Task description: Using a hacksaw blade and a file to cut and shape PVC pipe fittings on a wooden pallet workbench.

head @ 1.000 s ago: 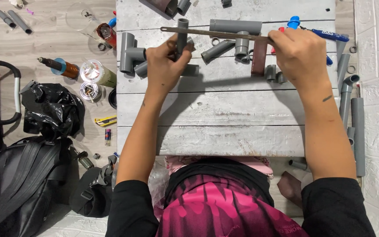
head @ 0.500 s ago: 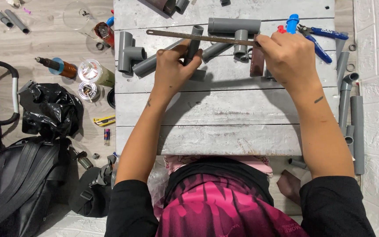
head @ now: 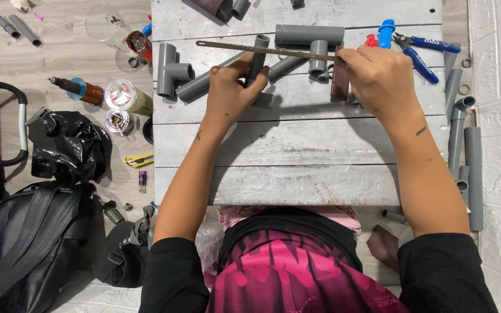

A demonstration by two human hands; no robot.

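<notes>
My left hand (head: 231, 93) grips a short grey pipe piece (head: 257, 53) that stands up from the grey wooden board (head: 285, 145). My right hand (head: 378, 78) pinches one end of a thin, dark saw blade (head: 262, 49). The blade lies level across the top part of the pipe piece and reaches left beyond it. A longer grey pipe (head: 204, 84) lies slanted on the board under my left hand.
Grey pipe fittings lie around: a tee (head: 169, 71), a coupling (head: 308, 35), an elbow (head: 318, 55). Blue-handled pliers (head: 421, 52) sit at the right. More pipes (head: 465, 150) line the right edge. A black bag (head: 68, 148) and small containers (head: 120, 98) lie on the floor at left.
My right hand has pulled the blade to the right across the pipe piece. My left hand kept hold of the piece, which now stands more upright.
</notes>
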